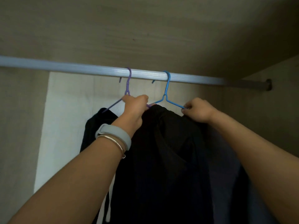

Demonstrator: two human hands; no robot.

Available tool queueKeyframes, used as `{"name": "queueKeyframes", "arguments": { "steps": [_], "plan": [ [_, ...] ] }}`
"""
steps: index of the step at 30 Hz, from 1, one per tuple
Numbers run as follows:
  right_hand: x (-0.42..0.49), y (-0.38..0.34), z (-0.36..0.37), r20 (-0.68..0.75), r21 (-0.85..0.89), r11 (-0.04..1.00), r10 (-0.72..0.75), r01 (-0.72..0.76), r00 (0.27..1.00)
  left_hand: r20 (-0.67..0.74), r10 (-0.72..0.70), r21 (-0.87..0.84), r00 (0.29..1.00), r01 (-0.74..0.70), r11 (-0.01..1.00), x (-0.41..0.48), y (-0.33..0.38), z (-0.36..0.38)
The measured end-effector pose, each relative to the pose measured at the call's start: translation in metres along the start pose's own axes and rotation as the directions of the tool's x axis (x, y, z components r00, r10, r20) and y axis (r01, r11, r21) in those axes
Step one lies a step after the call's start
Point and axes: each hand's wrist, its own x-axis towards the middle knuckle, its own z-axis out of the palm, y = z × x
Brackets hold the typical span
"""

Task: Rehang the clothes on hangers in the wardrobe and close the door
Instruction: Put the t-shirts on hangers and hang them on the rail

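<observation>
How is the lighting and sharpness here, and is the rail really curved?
Head view: dim overall, the pale back panel brightest; the black garment loses detail in shadow; the rail bows, likely wide-angle distortion; left hand and right hand slightly soft.

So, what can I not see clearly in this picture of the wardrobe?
Head view only:
- Wardrobe door: outside the frame.
- Black clothes: hems cut off by the bottom edge; too dark to tell the kind or count.
- Purple hanger: one arm hidden under the left hand.
- Blue hanger: tips hidden by cloth and the right hand.
</observation>
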Motion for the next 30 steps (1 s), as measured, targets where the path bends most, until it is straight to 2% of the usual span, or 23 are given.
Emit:
{"name": "queueKeyframes", "arguments": {
  "steps": [2,4,7,10,14,17,19,23,27,30],
  "plan": [
    [-0.002,-0.010,-0.005,0.095,0.192,0.981,0.008,-0.026,0.995,-0.030,-0.034,-0.010,0.999,0.034,0.999,-0.003,0.006,-0.003],
    [-0.003,-0.024,-0.005,0.164,0.348,0.936,0.004,-0.062,0.986,-0.065,-0.012,0.069,0.998,0.016,0.998,-0.003,0.014,-0.012],
    [0.003,-0.045,0.008,0.118,0.426,0.904,-0.026,-0.027,0.993,-0.138,0.083,0.310,0.987,-0.036,0.950,0.001,0.032,-0.032],
    [0.004,-0.063,0.018,0.120,0.538,0.840,0.009,-0.072,0.993,-0.138,0.139,0.512,0.981,-0.050,0.858,0.006,0.048,-0.056],
    [0.003,-0.087,0.012,0.092,0.734,0.673,0.039,-0.094,0.995,-0.005,0.185,0.656,0.983,-0.136,0.742,0.007,0.066,-0.074],
    [-0.003,-0.108,0.009,0.085,0.856,0.510,0.026,-0.086,0.996,0.033,0.219,0.683,0.975,-0.182,0.708,0.012,0.078,-0.080],
    [-0.010,-0.117,0.015,0.072,0.885,0.459,0.016,-0.071,0.997,0.062,0.227,0.664,0.972,-0.210,0.718,0.012,0.086,-0.080],
    [-0.028,-0.133,0.031,0.051,0.906,0.423,-0.075,-0.015,0.996,0.122,0.210,0.624,0.970,-0.239,0.744,0.004,0.091,-0.085],
    [-0.048,-0.152,0.042,0.026,0.871,0.489,-0.133,0.042,0.991,0.074,0.144,0.604,0.987,-0.159,0.781,-0.019,0.084,-0.101],
    [-0.072,-0.172,0.060,0.058,0.881,0.472,-0.164,0.027,0.985,0.063,0.108,0.701,0.992,-0.121,0.703,-0.048,0.074,-0.121]
  ]
}}
